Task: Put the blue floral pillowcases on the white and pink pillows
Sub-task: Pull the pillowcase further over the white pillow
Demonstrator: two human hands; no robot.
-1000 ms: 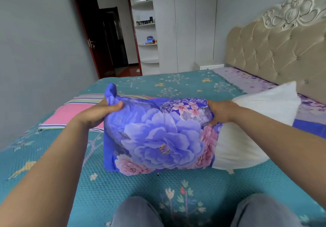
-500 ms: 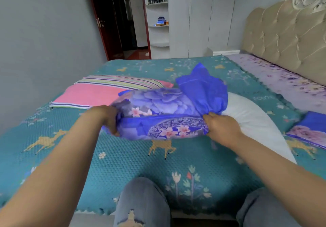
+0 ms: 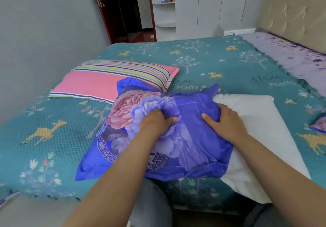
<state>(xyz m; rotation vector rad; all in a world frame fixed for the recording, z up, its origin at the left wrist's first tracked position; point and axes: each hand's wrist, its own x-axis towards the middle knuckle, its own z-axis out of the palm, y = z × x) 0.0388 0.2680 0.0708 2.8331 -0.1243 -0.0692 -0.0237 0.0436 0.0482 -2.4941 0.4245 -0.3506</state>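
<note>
Pink pillow (image 3: 98,84) lies on bed (image 3: 202,62) at 10 o'clock. Left hand (image 3: 155,122) grips bunched pillowcase (image 3: 190,149), center. Right hand (image 3: 227,122) clutches pillowcase's open edge. White pillow (image 3: 261,121) half inside, sticking out toward 3 o'clock.

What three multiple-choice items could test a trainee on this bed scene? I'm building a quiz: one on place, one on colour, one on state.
1. Where does the pink pillow lie?
A. beyond the pillowcase, far left
B. on the floor
C. against the headboard

2. The bedspread is mainly:
A. red
B. teal
C. black

3. The white pillow is:
A. fully cased
B. bare, uncased
C. partly inside the blue floral pillowcase

Key: A, it rests behind the case; B, teal with deer; C, its right end sticks out.
</note>
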